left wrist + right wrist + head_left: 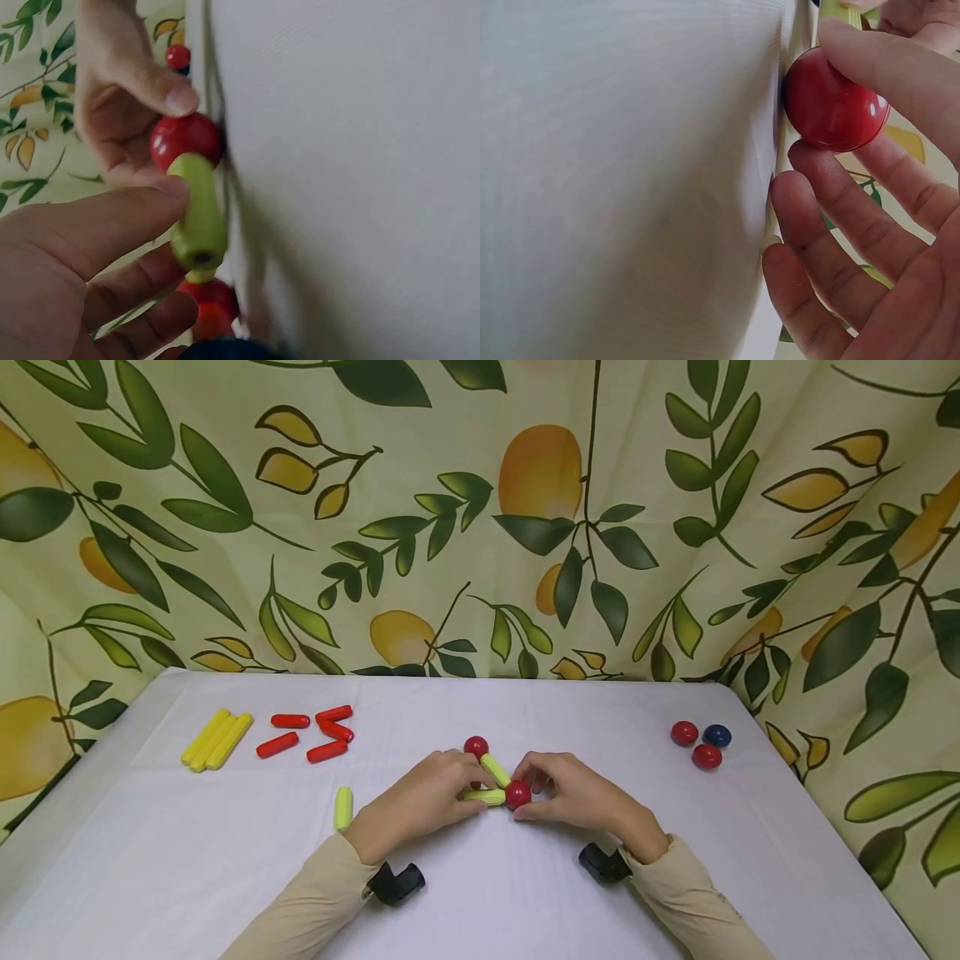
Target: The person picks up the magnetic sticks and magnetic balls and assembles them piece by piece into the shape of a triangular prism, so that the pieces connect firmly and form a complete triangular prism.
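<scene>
At the middle of the table, my right hand [581,789] grips a glossy red ball [517,794] between thumb and fingers. My left hand [427,793] pinches a short light-green rod [483,796] whose right end meets that ball. The left wrist view shows a hole in the near end of the pinched rod [201,225]. A second light-green rod [495,770] runs from the held ball up to another red ball [476,747] behind my left fingers. In the right wrist view the red ball [834,101] sits under the thumb, the lower fingers spread beneath it.
One loose light-green rod [343,808] lies beside my left wrist. Several red rods [289,721] and a group of longer yellow rods [217,739] lie at the back left. Two red balls [707,757] and a blue ball [717,736] stand at the back right. A patterned curtain [450,560] hangs behind the table.
</scene>
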`<control>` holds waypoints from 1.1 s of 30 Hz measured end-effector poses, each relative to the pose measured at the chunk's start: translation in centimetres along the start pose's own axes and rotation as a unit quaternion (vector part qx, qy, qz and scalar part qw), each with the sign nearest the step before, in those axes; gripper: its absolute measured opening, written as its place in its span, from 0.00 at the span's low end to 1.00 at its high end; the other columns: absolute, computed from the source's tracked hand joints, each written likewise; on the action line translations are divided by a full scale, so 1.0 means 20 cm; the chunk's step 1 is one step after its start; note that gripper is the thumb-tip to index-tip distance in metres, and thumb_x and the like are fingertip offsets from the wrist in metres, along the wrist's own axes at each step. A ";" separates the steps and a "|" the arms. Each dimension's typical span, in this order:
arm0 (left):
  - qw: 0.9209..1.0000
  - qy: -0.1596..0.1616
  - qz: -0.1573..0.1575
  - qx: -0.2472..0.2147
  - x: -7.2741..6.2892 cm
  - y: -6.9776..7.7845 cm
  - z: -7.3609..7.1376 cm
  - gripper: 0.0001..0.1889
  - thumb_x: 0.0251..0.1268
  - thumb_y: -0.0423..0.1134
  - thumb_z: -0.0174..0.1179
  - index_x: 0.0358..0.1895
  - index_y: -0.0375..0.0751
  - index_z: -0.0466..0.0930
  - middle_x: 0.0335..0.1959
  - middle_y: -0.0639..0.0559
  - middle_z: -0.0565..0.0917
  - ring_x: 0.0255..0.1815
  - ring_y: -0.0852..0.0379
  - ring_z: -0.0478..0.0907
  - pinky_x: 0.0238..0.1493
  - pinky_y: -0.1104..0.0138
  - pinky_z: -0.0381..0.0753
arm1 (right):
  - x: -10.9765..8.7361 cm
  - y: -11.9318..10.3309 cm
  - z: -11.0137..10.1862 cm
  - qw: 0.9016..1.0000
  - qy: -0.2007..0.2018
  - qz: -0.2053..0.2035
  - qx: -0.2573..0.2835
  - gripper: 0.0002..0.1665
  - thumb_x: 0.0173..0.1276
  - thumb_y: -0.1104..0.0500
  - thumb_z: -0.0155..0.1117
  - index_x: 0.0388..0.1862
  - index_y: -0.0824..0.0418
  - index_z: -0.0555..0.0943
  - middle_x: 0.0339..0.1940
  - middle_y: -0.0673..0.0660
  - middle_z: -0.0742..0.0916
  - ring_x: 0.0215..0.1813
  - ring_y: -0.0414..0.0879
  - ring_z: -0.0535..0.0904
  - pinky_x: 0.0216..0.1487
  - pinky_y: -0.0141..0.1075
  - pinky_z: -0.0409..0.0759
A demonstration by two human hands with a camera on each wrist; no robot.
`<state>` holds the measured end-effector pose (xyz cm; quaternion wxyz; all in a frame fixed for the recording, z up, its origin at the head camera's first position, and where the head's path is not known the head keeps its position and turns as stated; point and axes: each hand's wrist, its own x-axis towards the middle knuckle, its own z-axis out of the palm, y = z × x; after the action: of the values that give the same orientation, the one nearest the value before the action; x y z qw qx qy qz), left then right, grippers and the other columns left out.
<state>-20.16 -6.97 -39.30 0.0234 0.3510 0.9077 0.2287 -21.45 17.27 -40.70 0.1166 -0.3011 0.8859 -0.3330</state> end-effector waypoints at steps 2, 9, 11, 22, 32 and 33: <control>1.000 -0.005 -0.021 -0.019 -0.01 -0.01 -0.03 0.12 0.60 0.39 0.70 0.47 0.47 0.88 0.40 0.54 0.85 0.41 0.59 0.76 0.43 0.67 0.78 | 0.00 0.00 0.00 1.000 -0.002 0.003 0.000 0.21 0.55 0.51 0.79 0.44 0.52 0.80 0.36 0.44 0.85 0.40 0.40 0.77 0.41 0.30 0.79; 0.988 -0.061 -0.128 -0.058 -0.03 -0.05 -0.16 0.15 0.56 0.38 0.73 0.47 0.46 0.85 0.40 0.53 0.80 0.41 0.55 0.74 0.43 0.65 0.80 | 0.00 0.01 -0.02 1.000 -0.003 0.026 -0.005 0.21 0.56 0.52 0.78 0.46 0.52 0.80 0.38 0.45 0.85 0.41 0.42 0.78 0.42 0.30 0.80; 0.982 -0.087 -0.154 -0.069 -0.04 -0.07 -0.18 0.15 0.54 0.37 0.74 0.46 0.48 0.84 0.40 0.53 0.80 0.41 0.55 0.75 0.45 0.64 0.81 | 0.00 0.01 -0.03 0.999 -0.001 0.033 -0.010 0.21 0.56 0.52 0.78 0.46 0.52 0.81 0.38 0.45 0.85 0.41 0.42 0.77 0.42 0.30 0.80; 0.981 -0.100 -0.140 -0.093 -0.05 -0.09 -0.16 0.14 0.53 0.35 0.74 0.43 0.50 0.83 0.35 0.56 0.80 0.38 0.57 0.75 0.41 0.67 0.80 | -0.01 0.01 -0.02 1.000 0.001 0.026 0.000 0.22 0.56 0.50 0.78 0.46 0.53 0.81 0.38 0.44 0.85 0.41 0.42 0.78 0.43 0.30 0.79; 0.980 -0.099 -0.145 -0.098 -0.04 -0.09 -0.14 0.15 0.53 0.38 0.75 0.46 0.51 0.85 0.38 0.58 0.82 0.42 0.57 0.75 0.45 0.64 0.80 | 0.00 -0.01 -0.01 0.999 0.004 0.038 -0.003 0.20 0.57 0.52 0.78 0.47 0.53 0.81 0.38 0.46 0.85 0.41 0.42 0.78 0.41 0.30 0.80; 0.980 -0.098 -0.145 -0.097 -0.04 -0.09 -0.14 0.16 0.53 0.39 0.75 0.46 0.51 0.85 0.38 0.58 0.82 0.42 0.57 0.75 0.45 0.65 0.80 | 0.00 -0.01 -0.01 0.999 0.004 0.039 -0.002 0.20 0.57 0.53 0.78 0.47 0.53 0.81 0.38 0.46 0.85 0.41 0.42 0.78 0.41 0.30 0.80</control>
<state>-21.33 -9.77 -37.57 0.1792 0.2328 0.9157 0.2741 -21.43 17.13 -40.43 0.1252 -0.2648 0.8982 -0.3277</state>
